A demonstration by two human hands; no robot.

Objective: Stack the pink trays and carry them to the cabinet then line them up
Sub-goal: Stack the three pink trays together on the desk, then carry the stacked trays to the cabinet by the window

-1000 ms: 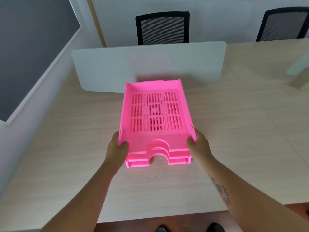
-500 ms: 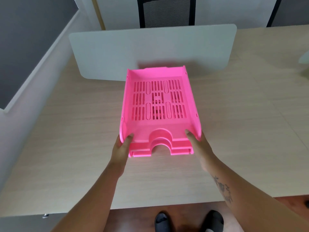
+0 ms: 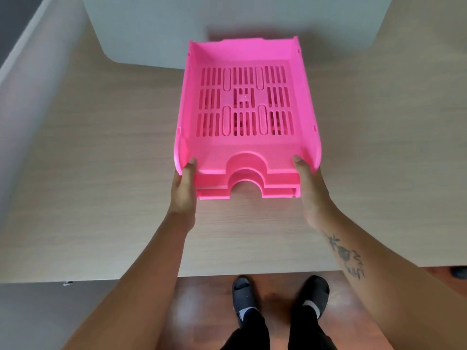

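A stack of pink trays [image 3: 246, 152] with slotted bottoms sits over the wooden desk [image 3: 101, 147], the top tray nested on a lower one whose front edge [image 3: 249, 190] shows beneath. My left hand [image 3: 183, 188] grips the stack's front left corner, thumb over the rim. My right hand [image 3: 309, 188] grips the front right corner the same way. Whether the stack rests on the desk or is lifted off it, I cannot tell.
A white divider panel [image 3: 151, 29] stands on the desk right behind the trays. A grey wall ledge [image 3: 25, 72] runs along the left. The desk's near edge [image 3: 227, 276] is close to my feet [image 3: 280, 296] on the brown floor.
My view has tilted down and moved closer, so the chairs have left the frame. Both hands shifted their grip on the stack's front corners, thumbs now hooked inside the side walls.
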